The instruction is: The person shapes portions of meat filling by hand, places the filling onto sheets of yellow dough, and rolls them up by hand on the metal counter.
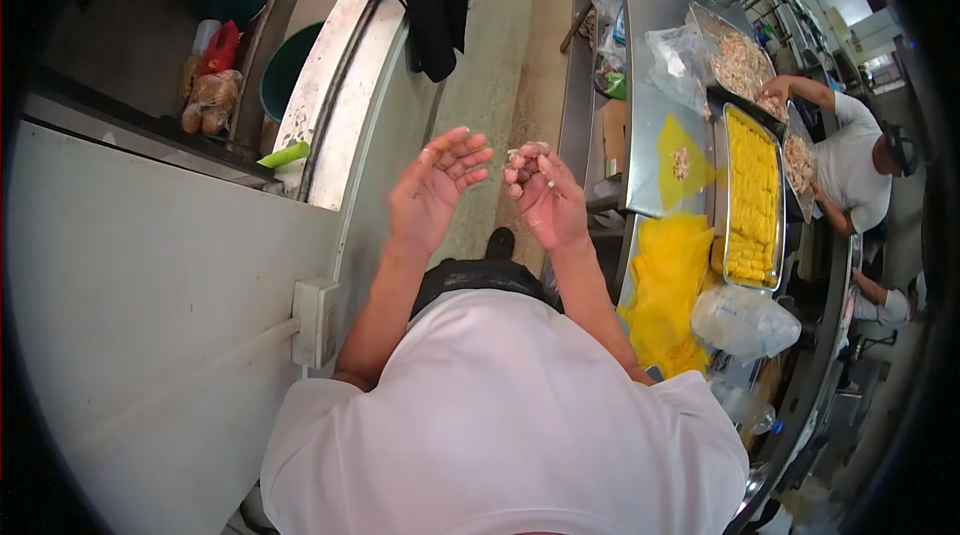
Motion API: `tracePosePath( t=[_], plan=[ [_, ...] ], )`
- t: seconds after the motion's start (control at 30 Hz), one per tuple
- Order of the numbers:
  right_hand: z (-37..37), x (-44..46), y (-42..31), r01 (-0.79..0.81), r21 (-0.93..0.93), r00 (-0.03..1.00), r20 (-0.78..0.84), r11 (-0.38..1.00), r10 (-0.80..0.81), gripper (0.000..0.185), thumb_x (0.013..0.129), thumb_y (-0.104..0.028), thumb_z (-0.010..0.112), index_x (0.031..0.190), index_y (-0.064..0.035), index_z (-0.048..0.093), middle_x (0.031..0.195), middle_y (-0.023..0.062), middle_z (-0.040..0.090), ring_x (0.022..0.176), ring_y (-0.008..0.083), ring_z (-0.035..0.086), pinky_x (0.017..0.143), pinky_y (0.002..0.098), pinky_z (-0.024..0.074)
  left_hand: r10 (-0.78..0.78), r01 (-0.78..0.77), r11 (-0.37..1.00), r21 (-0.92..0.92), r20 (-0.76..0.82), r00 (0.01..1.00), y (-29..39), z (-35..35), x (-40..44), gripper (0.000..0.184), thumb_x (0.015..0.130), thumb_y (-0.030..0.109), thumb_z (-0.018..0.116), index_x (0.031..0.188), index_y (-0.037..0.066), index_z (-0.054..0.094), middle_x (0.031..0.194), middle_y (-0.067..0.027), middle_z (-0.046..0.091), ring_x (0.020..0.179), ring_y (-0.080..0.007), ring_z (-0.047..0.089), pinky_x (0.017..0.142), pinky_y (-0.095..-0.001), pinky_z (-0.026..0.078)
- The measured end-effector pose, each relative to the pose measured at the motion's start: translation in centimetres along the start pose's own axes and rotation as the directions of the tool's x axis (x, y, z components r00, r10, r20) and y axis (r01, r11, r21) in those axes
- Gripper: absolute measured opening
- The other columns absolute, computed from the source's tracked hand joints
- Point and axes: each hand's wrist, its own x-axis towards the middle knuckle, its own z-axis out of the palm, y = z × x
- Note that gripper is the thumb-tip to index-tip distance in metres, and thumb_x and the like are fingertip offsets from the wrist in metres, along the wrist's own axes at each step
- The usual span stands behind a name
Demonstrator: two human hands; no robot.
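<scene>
Both hands are raised palm up in front of my white shirt, apart from each other. My left hand (432, 193) holds nothing; its fingers are loosely bent and spread. My right hand (553, 207) has its fingers curled inward but apart, with pale bits of food stuck to the fingertips and palm. To the right, on the metal table (648, 167), lies a yellow wrapper sheet (673, 191) with a small heap of pale filling (681, 164) on it. A stack of yellow wrappers (668, 270) sits nearer to me. Beyond, a metal tray holds rows of yellow rolls (752, 205).
Across the table a person in a white shirt (858, 160) reaches into trays of pale filling (740, 65). A clear plastic bag (745, 323) and bottle (745, 405) lie nearby. A white counter with black cloth (432, 5) is on my left.
</scene>
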Motion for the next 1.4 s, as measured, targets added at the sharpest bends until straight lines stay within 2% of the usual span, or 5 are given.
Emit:
tracePosePath(
  t=[0.63,1.4],
  plan=[
    [-0.9,1.4,-2.1,-0.011,0.013,0.999,0.048,1.000,0.011,0.022,0.097,-0.016,0.050,0.111,-0.0014,0.056,0.103,0.0098,0.060,0.092,0.0184,0.061,0.074,0.0279,0.0513,0.046,-0.045,0.999,0.027,-0.006,0.999,-1.6,1.0,1.8,0.053,0.099,0.037,0.039,0.135,-0.001,0.044,0.133,-0.0195,0.051,0.121,-0.0319,0.051,0.099,-0.0413,0.042],
    [-1.7,1.9,-2.9,0.014,0.038,1.000,0.025,0.999,-0.015,0.022,0.096,-0.016,0.050,0.111,-0.0012,0.057,0.101,0.0101,0.060,0.091,0.0187,0.061,0.074,0.0286,0.0516,-0.005,0.005,1.000,0.027,-0.003,1.000,-2.1,1.3,3.1,0.053,0.099,0.036,0.039,0.135,-0.001,0.044,0.133,-0.0193,0.052,0.120,-0.0312,0.051,0.100,-0.0416,0.042]
  ],
)
